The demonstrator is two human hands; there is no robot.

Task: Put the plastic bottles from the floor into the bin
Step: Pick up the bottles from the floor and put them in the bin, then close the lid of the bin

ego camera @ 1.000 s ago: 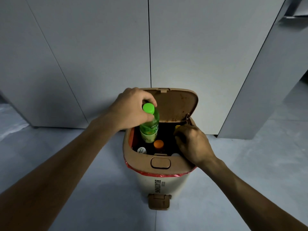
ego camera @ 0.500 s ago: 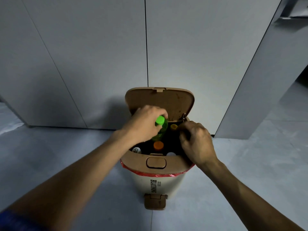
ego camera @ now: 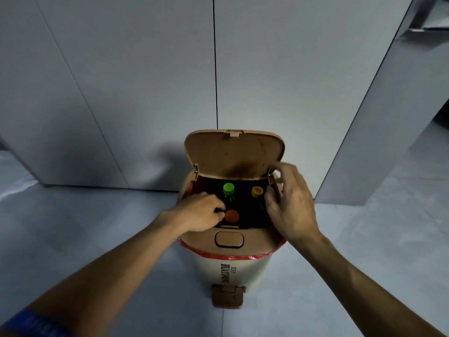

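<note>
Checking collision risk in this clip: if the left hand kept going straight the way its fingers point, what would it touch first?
Most likely the orange bottle cap: the left hand points rightward across the bin opening, fingertips just short of it. Depth is unclear, so it might pass just above it.

One pedal bin [ego camera: 233, 268] is seen, with one lid [ego camera: 234, 154] and one foot pedal [ego camera: 227, 296]. Three bottle caps are counted between the fingers of two hands: one green cap [ego camera: 228, 189], one yellow cap [ego camera: 257, 191], one orange cap [ego camera: 232, 216]. Two hands are counted: left hand [ego camera: 199, 212], right hand [ego camera: 290, 203].
</note>
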